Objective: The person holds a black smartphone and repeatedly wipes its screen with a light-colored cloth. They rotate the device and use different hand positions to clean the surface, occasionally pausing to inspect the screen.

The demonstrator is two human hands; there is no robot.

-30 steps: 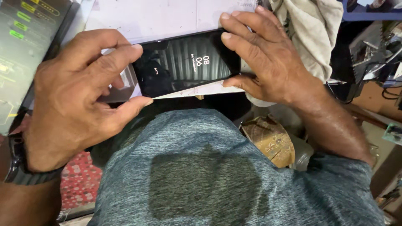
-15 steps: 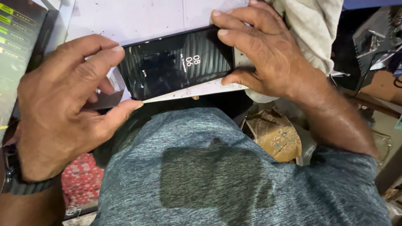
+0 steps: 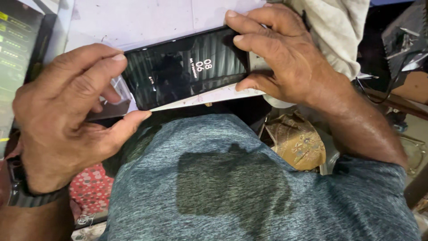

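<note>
Nearest me, I saw a grey shirt (image 3: 249, 187) filling the lower view, with a patterned cloth (image 3: 296, 143) just beyond it to the right. Past that, the phone (image 3: 187, 71) lay lengthwise across the near edge of the worktop (image 3: 147, 20), its screen lit, part of it overhanging that edge. My left hand (image 3: 67, 129) gripped its left end, fingers curled over the top and thumb beneath. My right hand (image 3: 281, 58) pinched the right end, thumb at the lower edge, fingers over the upper.

Risks, as I judged them: both holds sat at the extreme ends, so a slip of either thumb could have tipped the phone off the edge toward the clutter below. Fingertips rested on live glass, so a stray touch seemed possible. A pale rag (image 3: 334, 27) lay beyond the right hand, touching it.
</note>
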